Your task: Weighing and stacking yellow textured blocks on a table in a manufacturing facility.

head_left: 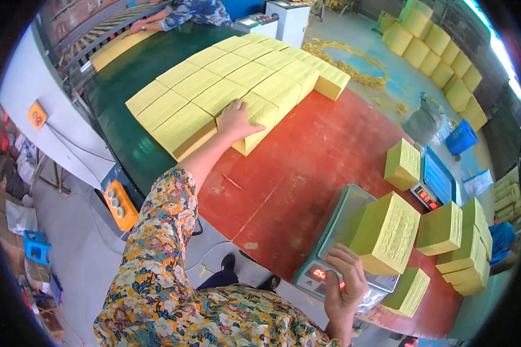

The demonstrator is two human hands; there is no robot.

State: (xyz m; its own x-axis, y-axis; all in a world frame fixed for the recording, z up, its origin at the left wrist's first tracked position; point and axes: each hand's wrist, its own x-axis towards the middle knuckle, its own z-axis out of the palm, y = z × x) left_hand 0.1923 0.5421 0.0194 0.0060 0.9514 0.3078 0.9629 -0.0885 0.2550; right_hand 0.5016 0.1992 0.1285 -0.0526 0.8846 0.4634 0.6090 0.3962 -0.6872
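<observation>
Yellow paper bundle [386, 234], a thick rectangular block with a pale, finely dotted face and flat cut sides, stands tilted on the steel pan of the digital scale [341, 222] at the near right of the red table. The right hand [344, 283] rests at the front of that scale, its fingers [342, 258] curled loosely against the lower edge of the bundle and over the red number display; whether they actually clamp the block cannot be told. The left hand [235, 118] reaches far forward on a bare arm from a flowered sleeve [156, 254], fingers spread and bent over the top edge of a yellow block [253, 124] at the near corner of a wide sheet of cut stacks [231, 81], gripping its top.

Those stacks lie in tight rows, flat and matte, split by straight narrow seams, partly on a dark green bed [127, 139] and partly on the red table [289, 173], whose painted surface is scuffed and scratched. More finished yellow bundles [454, 243] stand in a cluster to the right of the scale, one [402, 163] beside a second scale [431, 185] with a blue top. At the far end another person's arm [156, 23] rests by a conveyor. Yellow paper trimmings [341, 61] lie tangled on the blue-green floor.
</observation>
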